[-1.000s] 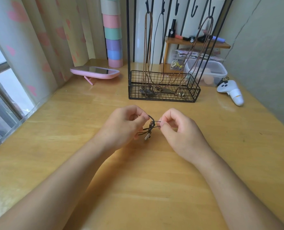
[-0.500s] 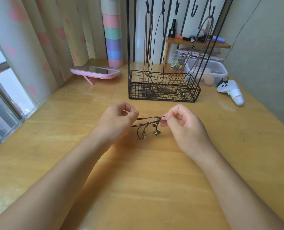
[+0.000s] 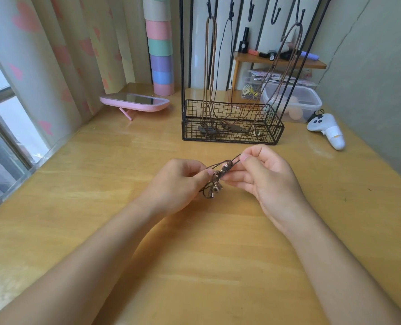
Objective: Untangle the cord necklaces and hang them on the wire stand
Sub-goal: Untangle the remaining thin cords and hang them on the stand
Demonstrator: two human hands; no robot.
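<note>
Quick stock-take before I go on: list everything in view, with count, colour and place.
tangled cord: one bundle, dark brown, held between both hands
hung necklaces: three, two brown and one black, on stand hooks
stand: one, black wire, table centre back
mirror: one, pink, back left
cups: one stack, pastel, behind mirror
tub: one, clear, right of stand
controller: one, white, far right
shelf: one, wooden, behind stand
table: one, wooden
left hand: pinching cord
right hand: pinching cord
</note>
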